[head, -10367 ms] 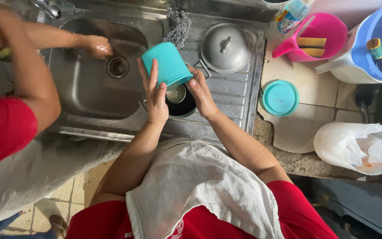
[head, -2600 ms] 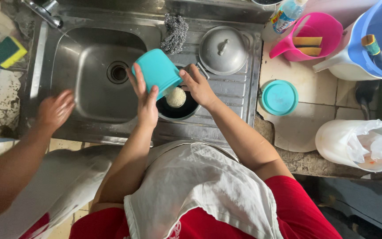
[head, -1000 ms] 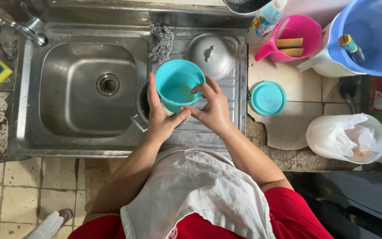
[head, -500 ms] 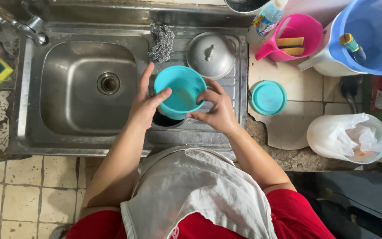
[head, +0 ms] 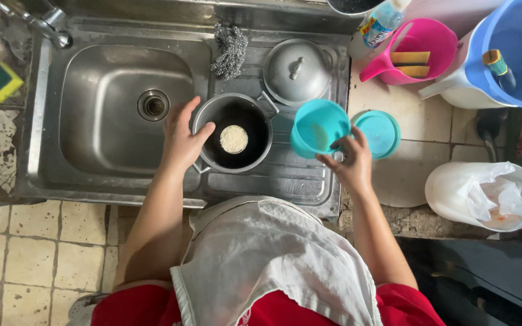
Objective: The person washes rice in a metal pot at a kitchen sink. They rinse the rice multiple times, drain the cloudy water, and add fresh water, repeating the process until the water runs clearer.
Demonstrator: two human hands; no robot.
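Where the steel sink (head: 110, 115) meets its ribbed drainboard, a dark pot (head: 232, 132) stands with a small pale heap of grains at its bottom; the left hand (head: 182, 136) grips the pot's rim, thumb hooked over the edge; just beside the pot, the teal cup (head: 317, 128) is tilted, its mouth facing the camera, grasped at its rim by the fingers of the right hand (head: 348, 166); a teal lid (head: 380, 134) lies flat on the surface, touching or just behind the cup; a metal lid (head: 297, 72) and a steel scourer (head: 229, 51) rest behind the pot.
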